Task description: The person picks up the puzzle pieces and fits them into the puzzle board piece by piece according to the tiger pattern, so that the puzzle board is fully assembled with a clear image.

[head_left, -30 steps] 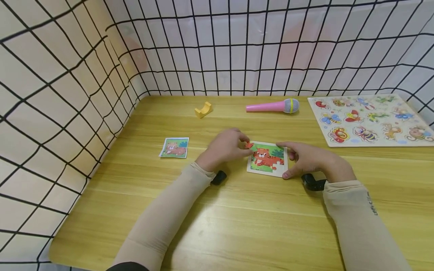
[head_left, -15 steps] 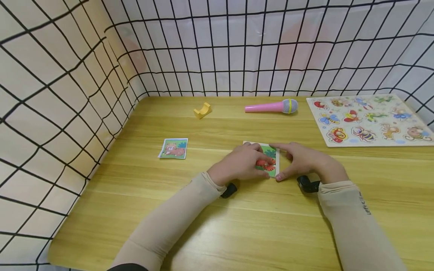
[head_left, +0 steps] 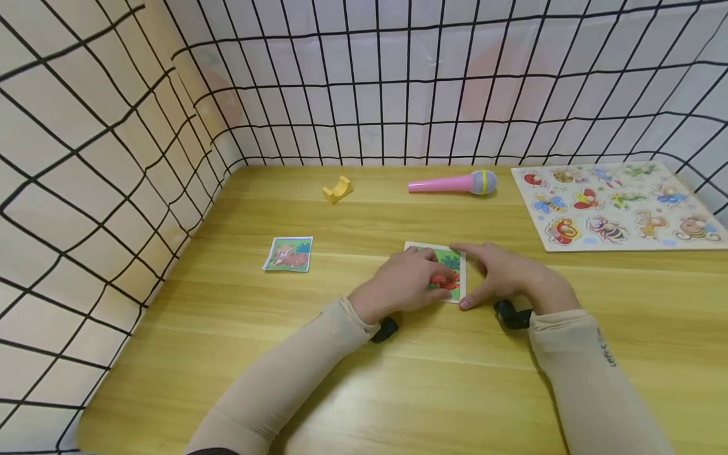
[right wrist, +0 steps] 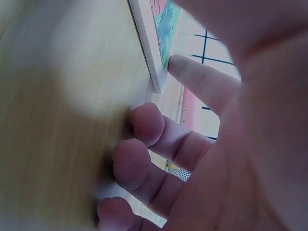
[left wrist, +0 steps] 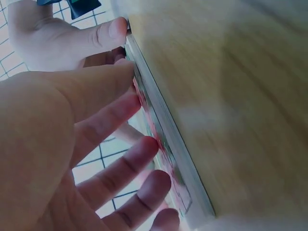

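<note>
A small tiger jigsaw puzzle [head_left: 452, 260] in a pale tray lies flat on the wooden table. My left hand [head_left: 405, 282] rests over its left and middle part, hiding most of the picture. In the left wrist view those fingers [left wrist: 139, 156] are spread across the puzzle's face, with the thumb at its edge. With thumb and forefinger at the two right-hand corners, my right hand [head_left: 506, 278] holds the tray's side. Its other fingertips [right wrist: 132, 163] touch down on the tabletop in the right wrist view.
A small tiger picture card [head_left: 289, 254] lies to the left. Farther back are a yellow curved block [head_left: 338, 189] and a pink toy microphone [head_left: 452, 184]. An insect puzzle board [head_left: 620, 205] sits at the right. Black netting [head_left: 352, 82] encloses the table's back and left.
My left hand, earlier pinching a red piece by the upper left corner, has moved right over the puzzle. The bare lower right spot now shows red and green. The puzzle has shifted slightly left.
</note>
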`<state>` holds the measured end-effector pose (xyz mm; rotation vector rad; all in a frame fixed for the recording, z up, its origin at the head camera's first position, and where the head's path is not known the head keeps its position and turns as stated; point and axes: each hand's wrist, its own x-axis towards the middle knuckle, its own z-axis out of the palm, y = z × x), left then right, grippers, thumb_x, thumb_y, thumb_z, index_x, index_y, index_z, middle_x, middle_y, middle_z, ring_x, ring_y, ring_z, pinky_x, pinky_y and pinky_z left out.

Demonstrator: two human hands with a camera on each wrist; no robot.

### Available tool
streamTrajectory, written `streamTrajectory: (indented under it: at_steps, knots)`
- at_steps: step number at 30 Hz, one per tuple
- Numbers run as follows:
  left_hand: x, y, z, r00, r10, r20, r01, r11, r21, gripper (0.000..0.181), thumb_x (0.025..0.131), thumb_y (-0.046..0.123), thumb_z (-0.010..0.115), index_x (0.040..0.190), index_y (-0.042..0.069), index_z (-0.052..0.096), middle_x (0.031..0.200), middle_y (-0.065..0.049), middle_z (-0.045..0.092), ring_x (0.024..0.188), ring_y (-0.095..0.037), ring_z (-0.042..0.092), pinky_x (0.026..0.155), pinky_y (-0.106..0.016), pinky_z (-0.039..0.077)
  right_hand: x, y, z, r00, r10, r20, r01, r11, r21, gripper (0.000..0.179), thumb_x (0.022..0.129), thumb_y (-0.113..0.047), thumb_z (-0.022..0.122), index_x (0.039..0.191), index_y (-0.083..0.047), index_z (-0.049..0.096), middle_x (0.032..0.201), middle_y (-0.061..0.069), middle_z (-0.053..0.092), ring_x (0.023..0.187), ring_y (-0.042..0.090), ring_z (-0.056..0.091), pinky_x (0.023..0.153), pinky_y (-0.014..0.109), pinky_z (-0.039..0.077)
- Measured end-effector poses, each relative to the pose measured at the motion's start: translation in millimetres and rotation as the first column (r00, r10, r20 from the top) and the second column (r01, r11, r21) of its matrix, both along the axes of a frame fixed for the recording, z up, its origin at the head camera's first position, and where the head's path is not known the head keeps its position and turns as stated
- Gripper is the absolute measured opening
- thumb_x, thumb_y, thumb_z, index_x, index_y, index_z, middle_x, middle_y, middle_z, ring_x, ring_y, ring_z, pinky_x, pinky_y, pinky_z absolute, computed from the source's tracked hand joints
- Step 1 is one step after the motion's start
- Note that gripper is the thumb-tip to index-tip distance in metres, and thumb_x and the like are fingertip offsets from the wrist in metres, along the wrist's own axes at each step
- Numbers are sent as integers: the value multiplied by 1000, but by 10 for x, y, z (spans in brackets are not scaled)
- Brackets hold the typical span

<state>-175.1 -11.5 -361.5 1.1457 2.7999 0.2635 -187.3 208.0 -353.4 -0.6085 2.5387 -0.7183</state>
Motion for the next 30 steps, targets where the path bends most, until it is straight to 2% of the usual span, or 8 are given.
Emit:
streamTrajectory:
  at_steps: [5, 10, 14, 16, 20, 25, 30]
  knots:
    - [108, 1, -75, 998, 36, -52, -38, 999, -39, 35, 95, 47, 67, 128, 36, 71, 111, 5, 60, 94, -14, 54, 79, -34, 47, 87, -43, -66, 1000, -19, 21, 19, 1000, 1, 112, 69, -49, 91, 156, -7, 33, 128, 26, 48, 112, 38, 46, 98, 60, 38]
    - [159, -34, -87, 998, 61, -35, -62, 997, -40, 35, 95, 48, 67, 129, 37, 70, 117, 2, 61, 99, -16, 56, 80, -34, 49, 136, -83, -106, 999, -30, 28, 30, 1000, 4, 112, 70, -50, 90, 157, -9, 33, 128, 26, 47, 113, 38, 45, 99, 61, 38]
    - [135, -62, -93, 996, 85, -15, -85, 996, -15, 35, 94, 49, 68, 127, 37, 71, 123, 0, 61, 104, -18, 57, 85, -35, 49, 140, -115, -55, 999, -33, 29, 33, 999, 3, 111, 70, -48, 91, 157, -9, 33, 134, 29, 44, 119, 41, 44, 102, 64, 35]
    - [120, -74, -101, 996, 85, -2, -85, 996, -6, 36, 94, 49, 68, 128, 37, 71, 123, -1, 61, 105, -18, 57, 85, -34, 49, 139, -126, -35, 999, -31, 30, 31, 1000, 4, 110, 70, -47, 91, 156, -9, 33, 132, 29, 44, 116, 40, 45, 101, 64, 36]
    - [85, -111, -78, 997, 64, 45, -65, 998, 7, 40, 94, 47, 69, 131, 32, 70, 124, -3, 61, 105, -19, 57, 85, -33, 49, 125, -135, -31, 999, -25, 40, 24, 1000, 10, 110, 71, -46, 91, 157, -9, 33, 120, 24, 47, 106, 36, 46, 94, 57, 41]
    - [10, -172, 0, 989, 89, 117, -90, 996, 5, 50, 90, 45, 75, 133, 22, 67, 120, 0, 58, 98, -16, 55, 80, -29, 47, 72, -104, -75, 999, -33, 42, 34, 999, -20, 108, 72, -43, 91, 157, -8, 34, 110, 19, 48, 98, 31, 45, 84, 47, 42]
    - [-66, -178, 22, 986, 123, 111, -122, 992, -10, 53, 90, 49, 73, 135, 21, 66, 122, -1, 57, 100, -18, 52, 84, -29, 45, 3, -50, -105, 998, -60, 10, 60, 997, -39, 101, 75, -41, 90, 154, -6, 38, 90, 11, 44, 84, 25, 42, 70, 39, 36]
